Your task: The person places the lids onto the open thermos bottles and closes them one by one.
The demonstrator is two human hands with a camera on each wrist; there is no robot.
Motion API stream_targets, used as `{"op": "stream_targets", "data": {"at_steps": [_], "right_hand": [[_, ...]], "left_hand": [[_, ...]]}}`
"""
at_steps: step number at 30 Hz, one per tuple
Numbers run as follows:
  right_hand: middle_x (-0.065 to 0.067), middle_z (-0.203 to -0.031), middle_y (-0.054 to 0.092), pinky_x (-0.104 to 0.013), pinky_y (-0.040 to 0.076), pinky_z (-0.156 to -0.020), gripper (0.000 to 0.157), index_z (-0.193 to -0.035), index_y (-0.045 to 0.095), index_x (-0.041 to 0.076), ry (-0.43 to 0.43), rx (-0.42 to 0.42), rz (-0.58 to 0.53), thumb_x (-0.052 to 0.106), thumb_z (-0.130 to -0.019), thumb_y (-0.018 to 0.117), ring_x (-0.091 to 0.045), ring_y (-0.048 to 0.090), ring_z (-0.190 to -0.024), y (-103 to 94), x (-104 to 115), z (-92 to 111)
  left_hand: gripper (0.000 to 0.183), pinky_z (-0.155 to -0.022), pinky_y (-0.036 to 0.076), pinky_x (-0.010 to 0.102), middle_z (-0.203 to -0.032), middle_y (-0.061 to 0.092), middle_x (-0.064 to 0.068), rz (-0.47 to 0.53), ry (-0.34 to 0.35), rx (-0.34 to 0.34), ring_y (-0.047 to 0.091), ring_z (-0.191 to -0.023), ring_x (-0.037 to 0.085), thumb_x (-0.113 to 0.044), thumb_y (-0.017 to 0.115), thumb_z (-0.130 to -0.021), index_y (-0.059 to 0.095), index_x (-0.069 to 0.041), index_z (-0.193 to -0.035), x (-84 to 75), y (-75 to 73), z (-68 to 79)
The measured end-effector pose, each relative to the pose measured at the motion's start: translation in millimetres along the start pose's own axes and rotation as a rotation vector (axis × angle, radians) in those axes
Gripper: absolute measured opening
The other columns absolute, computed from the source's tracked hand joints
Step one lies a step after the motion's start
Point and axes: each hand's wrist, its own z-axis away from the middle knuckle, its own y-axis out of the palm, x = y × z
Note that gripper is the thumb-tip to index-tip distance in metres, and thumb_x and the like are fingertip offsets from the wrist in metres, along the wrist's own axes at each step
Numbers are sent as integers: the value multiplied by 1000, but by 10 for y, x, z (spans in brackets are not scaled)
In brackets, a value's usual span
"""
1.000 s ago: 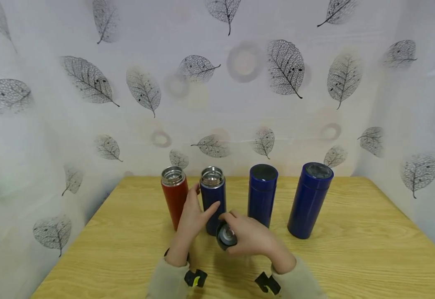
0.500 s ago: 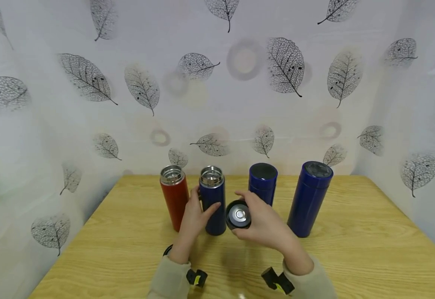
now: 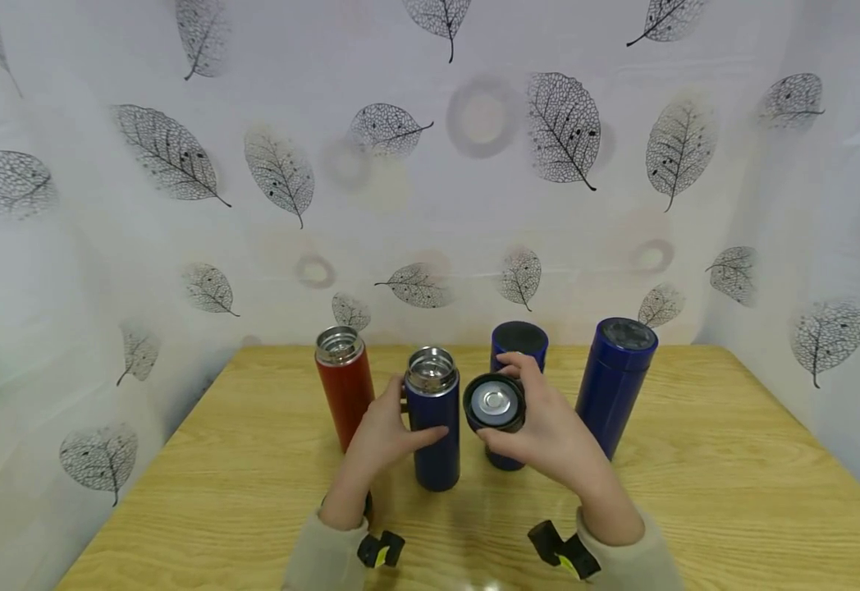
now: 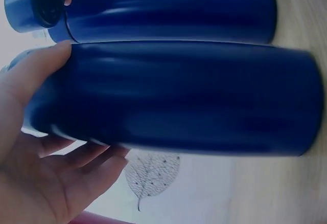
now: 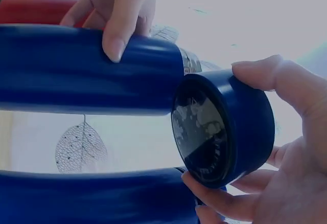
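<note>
My left hand (image 3: 389, 432) grips an uncapped blue thermos (image 3: 433, 447) near its top, thumb across the front and fingers behind. The thermos stands upright, its steel mouth bare. To its right, my right hand (image 3: 551, 427) holds the blue thermos lid (image 5: 248, 127) by its sides. In the head view the lid's pale inner side faces the head camera; in the right wrist view its dark glossy top shows. An uncapped red thermos (image 3: 345, 394) stands just left of the left hand. Behind the lid, a capped blue thermos (image 3: 520, 335) is partly hidden.
Another capped blue thermos (image 3: 615, 386) stands farther right, partly behind the right hand. A small dark round object (image 3: 368, 502) lies mostly hidden by the left wrist. The wooden table (image 3: 253, 484) ends at a leaf-patterned curtain (image 3: 430, 205).
The right hand has lifted the lid up and to the right, turning its inner side to the head camera. The left hand has brought the open blue thermos slightly nearer and rightward.
</note>
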Motion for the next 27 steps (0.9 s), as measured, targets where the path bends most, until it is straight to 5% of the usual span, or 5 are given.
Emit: {"op": "stream_targets", "data": {"at_steps": [8, 19, 27], "right_hand": [[-10, -114, 52, -40, 45, -77, 77, -127, 34, 9, -5, -26, 28, 9, -63, 78, -20, 55, -94, -117, -3, 34], [-7, -114, 52, -45, 41, -81, 74, -125, 39, 12, -31, -77, 30, 12, -63, 79, -25, 49, -103, -250, 22, 97], [-7, -117, 51, -49, 39, -84, 87, -129, 25, 12, -107, -85, -26, 5, -61, 79, -27, 49, -106, -256, 18, 133]], "left_hand": [[76, -84, 44, 38, -118, 51, 7, 21, 124, 157, 52, -103, 21, -28, 77, -67, 35, -7, -126, -96, 10, 58], [72, -86, 43, 35, -115, 52, 2, 34, 140, 277, 52, -103, 16, -26, 78, -67, 36, -9, -123, -231, 45, 127], [73, -87, 42, 34, -115, 54, 1, 26, 152, 322, 52, -103, 14, -33, 77, -67, 37, -9, -123, -295, 97, 163]]}}
